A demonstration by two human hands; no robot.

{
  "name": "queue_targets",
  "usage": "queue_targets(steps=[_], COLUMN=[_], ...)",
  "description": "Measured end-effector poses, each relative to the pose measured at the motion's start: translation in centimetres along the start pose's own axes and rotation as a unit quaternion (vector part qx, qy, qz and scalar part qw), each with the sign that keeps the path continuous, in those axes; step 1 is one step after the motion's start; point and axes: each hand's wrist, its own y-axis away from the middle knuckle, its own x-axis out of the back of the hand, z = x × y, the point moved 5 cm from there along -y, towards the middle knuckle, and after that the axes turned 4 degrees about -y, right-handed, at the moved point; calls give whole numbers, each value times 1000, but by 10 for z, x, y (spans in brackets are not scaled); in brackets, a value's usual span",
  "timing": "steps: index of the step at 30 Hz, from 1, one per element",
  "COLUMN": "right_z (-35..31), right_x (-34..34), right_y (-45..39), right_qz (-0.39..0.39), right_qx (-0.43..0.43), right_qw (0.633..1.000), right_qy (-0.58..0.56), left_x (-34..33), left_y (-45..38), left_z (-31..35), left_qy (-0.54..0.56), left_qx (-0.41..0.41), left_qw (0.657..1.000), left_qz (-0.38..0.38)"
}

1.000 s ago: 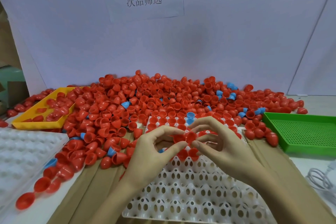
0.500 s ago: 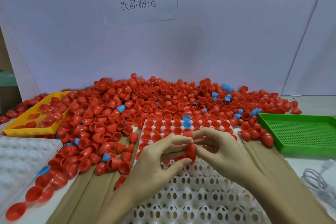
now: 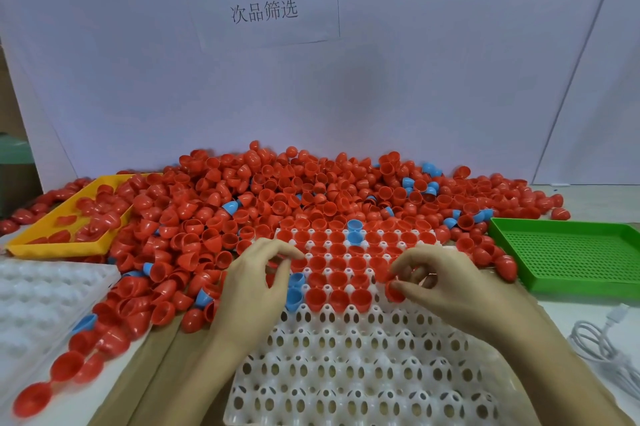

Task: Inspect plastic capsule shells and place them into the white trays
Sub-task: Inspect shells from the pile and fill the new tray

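A white tray [image 3: 346, 360] with holed cells lies in front of me, its far rows filled with red shells and a few blue ones [image 3: 354, 231]. My right hand [image 3: 446, 290] pinches a red shell [image 3: 394, 291] at the near end of the filled rows, right of three red shells. My left hand [image 3: 254, 287] hovers at the tray's left edge beside two blue shells [image 3: 294, 289]. Its fingers are loosely curled and no shell plainly shows in them. Behind the tray spreads a big pile of red shells [image 3: 277, 190].
A second white tray [image 3: 34, 308] sits at the left. A yellow tray [image 3: 52, 247] with several red shells is at the far left, a green perforated tray [image 3: 568, 252] at the right. A white cable [image 3: 602, 353] lies near the right edge. Brown cardboard [image 3: 156, 377] underlies the tray.
My hands, which held shells together above the tray's middle, have dropped to the tray and parted. The left went to the tray's left edge, the right to the right.
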Motion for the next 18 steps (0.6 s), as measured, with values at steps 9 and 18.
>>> queue_targets(steps=[9, 18], right_z=[-4, -11], right_x=[-11, -25], right_y=[-2, -2], right_qz=[-4, -26], right_qx=[26, 21], right_qw=[999, 995], right_qy=[24, 98], left_x=[-7, -41], left_y=[4, 20], left_z=[7, 13], left_qy=[-40, -169], left_qx=[-40, -142], left_qw=[998, 934], left_qz=[-28, -282])
